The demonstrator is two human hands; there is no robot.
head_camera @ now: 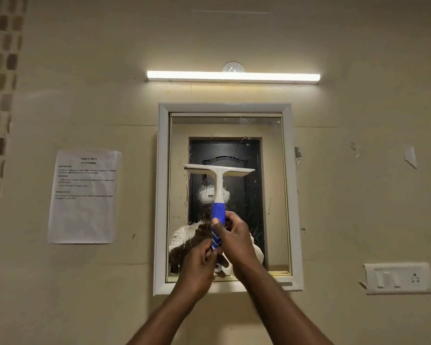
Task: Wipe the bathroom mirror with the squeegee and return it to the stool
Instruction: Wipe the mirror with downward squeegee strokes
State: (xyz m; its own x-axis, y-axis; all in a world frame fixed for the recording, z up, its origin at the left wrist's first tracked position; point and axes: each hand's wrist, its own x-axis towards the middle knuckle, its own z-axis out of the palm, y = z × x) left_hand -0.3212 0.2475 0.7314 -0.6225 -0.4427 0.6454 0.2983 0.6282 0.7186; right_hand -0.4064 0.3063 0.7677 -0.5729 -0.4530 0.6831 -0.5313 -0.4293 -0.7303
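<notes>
We held the squeegee (218,195) upright against the mirror (271,195), its blade level across the middle of the glass. Our right hand (233,239) and left hand (199,265) both wrapped their fingers (215,226) around the blue handle.

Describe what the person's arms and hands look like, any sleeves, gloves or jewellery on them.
Both forearms come up from the bottom edge bare, with no sleeve in view. The left hand and right hand wear no gloves, and no watch, bracelet or ring can be seen on the parts that show. The fingernails look short. Anything above the forearms lies outside the picture.
</notes>
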